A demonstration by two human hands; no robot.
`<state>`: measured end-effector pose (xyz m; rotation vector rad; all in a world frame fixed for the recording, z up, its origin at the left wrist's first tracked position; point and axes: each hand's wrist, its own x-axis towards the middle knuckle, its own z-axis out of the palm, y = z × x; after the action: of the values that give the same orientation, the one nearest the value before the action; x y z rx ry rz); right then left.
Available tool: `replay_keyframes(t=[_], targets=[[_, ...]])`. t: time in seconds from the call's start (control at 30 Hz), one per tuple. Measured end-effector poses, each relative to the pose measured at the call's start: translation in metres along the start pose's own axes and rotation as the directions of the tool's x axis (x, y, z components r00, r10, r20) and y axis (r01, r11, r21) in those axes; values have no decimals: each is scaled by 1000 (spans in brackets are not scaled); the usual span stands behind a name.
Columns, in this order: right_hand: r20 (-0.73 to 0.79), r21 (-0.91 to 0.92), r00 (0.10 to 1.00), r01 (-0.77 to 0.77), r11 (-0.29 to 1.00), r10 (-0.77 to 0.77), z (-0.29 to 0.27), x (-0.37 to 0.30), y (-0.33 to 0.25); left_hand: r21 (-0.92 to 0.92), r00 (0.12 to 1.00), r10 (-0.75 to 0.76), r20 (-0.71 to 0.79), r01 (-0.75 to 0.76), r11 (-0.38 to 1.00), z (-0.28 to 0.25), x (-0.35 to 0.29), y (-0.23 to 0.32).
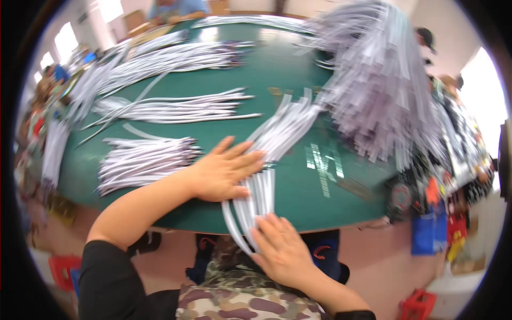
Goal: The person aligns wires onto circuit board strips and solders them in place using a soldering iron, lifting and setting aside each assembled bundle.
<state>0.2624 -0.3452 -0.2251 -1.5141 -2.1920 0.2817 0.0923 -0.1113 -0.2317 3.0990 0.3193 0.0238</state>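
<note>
A bundle of long, flat white strips (282, 130) lies on the green table, reaching from the right of the middle down to the near edge. My left hand (226, 169) rests on the bundle's left side, palm down with its fingers spread. At the table's front edge, my right hand (281, 246) has its fingers over the near ends of the strips and its thumb below them; the grip is partly hidden. Left of my left hand lies a shorter stack of white strips (146, 162). Beyond that is another loose row of strips (186, 108).
A tall heap of strips (378, 85) hangs over the table's right side. More bundles (170, 61) lie at the far left. A small dark device (401, 197) stands at the right edge near a blue bag (428, 233). Across the table sits a person in blue (178, 8).
</note>
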Motion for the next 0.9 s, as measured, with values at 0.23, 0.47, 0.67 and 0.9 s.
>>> replay_keyframes(t=[0.23,0.47,0.67,0.9], targets=[[-555,-22,832,-42,999,23,-89,-95,35,-93,994,-86,74,92,991,-26,7,14],[-637,767,-256,-298,568,727,-179,-223,244,-154,998,47,51,-38,987,-15,-15,89],[-245,970,8,7,245,970,-173,-284,360,-208,978,-131,-164,95,974,10,-4,105],[-324,940,141,-64,335,936,-183,-269,386,-259,966,-209,-152,165,952,11,3,110]])
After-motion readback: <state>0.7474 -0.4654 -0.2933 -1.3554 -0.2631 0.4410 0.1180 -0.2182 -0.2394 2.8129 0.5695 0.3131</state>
